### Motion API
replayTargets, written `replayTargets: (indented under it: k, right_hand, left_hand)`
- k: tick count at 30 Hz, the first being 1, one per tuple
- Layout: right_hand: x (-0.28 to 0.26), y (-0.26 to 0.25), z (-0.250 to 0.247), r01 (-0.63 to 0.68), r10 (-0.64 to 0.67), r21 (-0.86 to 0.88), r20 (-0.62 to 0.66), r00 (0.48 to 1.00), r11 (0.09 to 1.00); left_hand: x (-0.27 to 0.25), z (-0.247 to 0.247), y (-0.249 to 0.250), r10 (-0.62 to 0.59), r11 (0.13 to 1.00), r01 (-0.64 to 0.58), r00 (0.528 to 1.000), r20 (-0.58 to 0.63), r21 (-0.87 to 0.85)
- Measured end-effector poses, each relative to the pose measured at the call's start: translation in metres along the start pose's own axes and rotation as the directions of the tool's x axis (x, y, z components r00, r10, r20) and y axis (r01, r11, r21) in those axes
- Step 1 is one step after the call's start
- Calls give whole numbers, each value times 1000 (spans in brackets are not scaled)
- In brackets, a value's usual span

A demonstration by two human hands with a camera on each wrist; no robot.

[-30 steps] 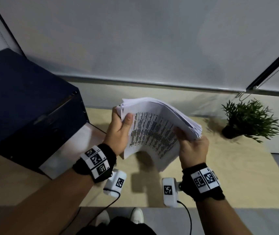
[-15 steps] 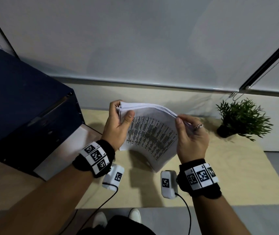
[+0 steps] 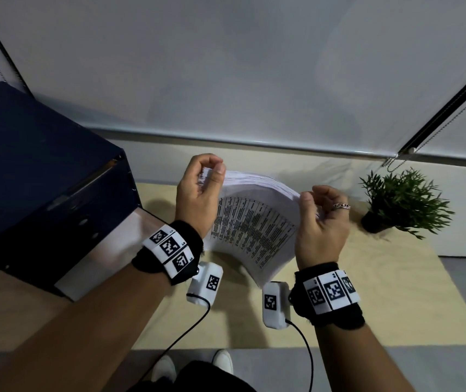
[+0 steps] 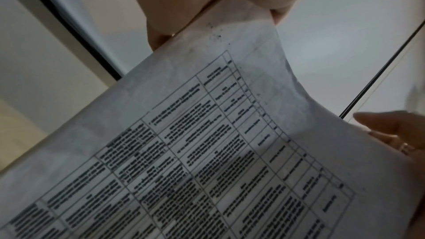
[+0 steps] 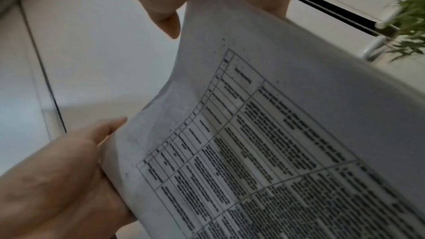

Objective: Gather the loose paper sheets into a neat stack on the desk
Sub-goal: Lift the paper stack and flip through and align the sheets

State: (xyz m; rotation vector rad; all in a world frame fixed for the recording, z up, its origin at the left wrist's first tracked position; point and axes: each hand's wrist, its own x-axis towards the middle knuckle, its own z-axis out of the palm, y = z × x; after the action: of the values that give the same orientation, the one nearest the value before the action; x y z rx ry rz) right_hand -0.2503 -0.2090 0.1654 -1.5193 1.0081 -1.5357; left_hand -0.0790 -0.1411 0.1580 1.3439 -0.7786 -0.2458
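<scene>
Since 1 s ago both hands have shifted to the top corners of the sheets [image 3: 254,222]: the left hand [image 3: 198,193] pinches one corner, the right hand [image 3: 322,222] the other. The bundle hangs, bowed, above the counter [image 3: 396,292], probably ready for tapping its edges level, though its lower edge is hidden.

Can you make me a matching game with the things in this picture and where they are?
Things:
1. papers
2. plant
3. dark box
4. ring

Places:
A. on a finger of the right hand
B. standing at the desk's far right corner
C. held up between both hands, bent in a curve
D. on the left side of the desk

Pairs: 1-C, 2-B, 3-D, 4-A. The left hand pinches the papers' other top corner.
</scene>
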Motion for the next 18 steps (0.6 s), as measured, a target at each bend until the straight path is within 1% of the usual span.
replayTargets:
  k: [2,3,4,6,7,9,10,11,13,14,16,18]
  right_hand:
    - [-1,2,0,17,-16,-74,8,1000,997]
    - [-1,2,0,4,-4,-73,-7,1000,997]
    - [-1,3,-1,-14,13,-50,-15,1000,999]
    - [-1,1,-4,-37,37,22,27,999,999]
    - [-2,0,-5,-48,43,72,69,997,996]
    - [-3,3,-10,-87,65,158,144,987,984]
    - [-2,6,-13,-103,76,165,159,984,981]
    - [-1,8,-15,-115,91,150,160,983,982]
    - [0,11,-17,-117,100,102,162,982,988]
    - [0,10,-17,-108,92,98,160,983,989]
    - [2,8,-18,-86,68,132,139,988,987]
    - [3,9,-19,-81,60,152,140,988,985]
  left_hand:
    - [3,0,-1,4,1000,-4,1000,3,28]
    - [4,0,-1,-2,999,2,1000,1,34]
    - [6,0,0,-3,999,3,1000,1,33]
    - [7,0,2,-7,999,6,1000,26,36]
    - [6,-2,5,-7,999,4,998,70,33]
    - [6,-7,5,-19,999,12,979,203,36]
    - [7,-11,3,-34,998,18,966,258,64]
    - [9,-14,3,-62,994,33,957,285,102]
    - [14,-18,6,-117,986,80,956,269,146]
    - [15,-19,8,-120,986,84,959,256,147]
    - [16,-22,11,-65,994,40,965,255,103]
    - [11,-28,8,-18,1000,17,957,288,7]
